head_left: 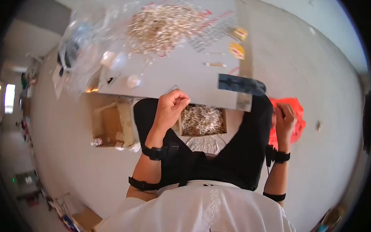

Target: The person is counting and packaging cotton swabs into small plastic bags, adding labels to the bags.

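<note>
My left hand [171, 107] is above the near edge of the table, thumb and fingers pressed together in a pinch. What it holds, if anything, is too small to make out. Just under it, between my legs, is an open cardboard box [180, 128] full of small, pale, shiny pieces [202, 120]. My right hand [286, 121] is to the right of my knee, over a red plastic bag [302, 120]. Its fingers are curled closed, and their contents are hidden. A large heap of small gold and clear pieces [164, 27] lies on the grey table [187, 77].
Crumpled clear plastic [90, 43] covers the table's far left. A dark strip [237, 83] lies at the near right edge, with two yellow packets [237, 50] farther back. A small white round item [133, 81] is at left. Another open cardboard box [109, 123] stands on the floor.
</note>
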{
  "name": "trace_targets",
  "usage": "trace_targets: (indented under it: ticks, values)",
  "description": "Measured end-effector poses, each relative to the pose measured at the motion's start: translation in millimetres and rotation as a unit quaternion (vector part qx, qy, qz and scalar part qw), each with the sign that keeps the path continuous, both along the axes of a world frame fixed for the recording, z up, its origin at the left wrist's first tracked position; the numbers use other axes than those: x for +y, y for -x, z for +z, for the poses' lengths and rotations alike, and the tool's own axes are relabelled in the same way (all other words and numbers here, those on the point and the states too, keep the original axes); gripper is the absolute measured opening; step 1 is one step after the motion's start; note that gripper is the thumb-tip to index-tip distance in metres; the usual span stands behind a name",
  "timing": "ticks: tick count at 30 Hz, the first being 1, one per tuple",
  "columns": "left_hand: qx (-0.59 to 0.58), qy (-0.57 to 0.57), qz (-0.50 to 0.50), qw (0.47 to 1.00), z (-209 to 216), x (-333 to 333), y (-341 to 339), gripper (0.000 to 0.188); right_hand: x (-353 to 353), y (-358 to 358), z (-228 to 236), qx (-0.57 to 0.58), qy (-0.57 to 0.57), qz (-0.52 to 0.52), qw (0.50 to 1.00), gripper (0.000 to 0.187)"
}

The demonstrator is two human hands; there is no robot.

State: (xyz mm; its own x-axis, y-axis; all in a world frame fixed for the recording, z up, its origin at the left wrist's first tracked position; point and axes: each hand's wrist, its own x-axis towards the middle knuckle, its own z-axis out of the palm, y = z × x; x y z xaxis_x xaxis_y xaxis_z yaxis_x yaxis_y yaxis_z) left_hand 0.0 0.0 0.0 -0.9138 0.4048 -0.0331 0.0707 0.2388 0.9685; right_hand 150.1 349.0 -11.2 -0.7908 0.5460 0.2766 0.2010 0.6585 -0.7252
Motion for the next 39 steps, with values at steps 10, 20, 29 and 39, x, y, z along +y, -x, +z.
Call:
trace_targets:
  ticks: [10, 20, 29, 39]
  values:
    - [0.15, 0.185, 0.292, 0.926, -23.9, -168.8, 113.6, 0.005, -135.1, 86.9, -10.8, -0.045, 0.055, 0.305, 0.95, 0.008]
    - [0.306, 0.349, 0.107, 0.879, -59.6, -156.9, 149.0, 0.011, -174.3, 116.6, -37.4, -0.095, 0.103, 0.349, 0.927, 0.008]
    - [0.302, 0.349, 0.088, 0.883, -57.8, -161.7, 146.0, 0.005, -196.0, 148.6, -55.2, -0.059, 0.143, 0.307, 0.939, 0.006]
    - [0.313, 0.251, 0.337, 0.852, -50.4, -216.5, 237.8, 0.004, -198.7, 152.0, -66.6, -0.045, 0.154, 0.241, 0.957, 0.008]
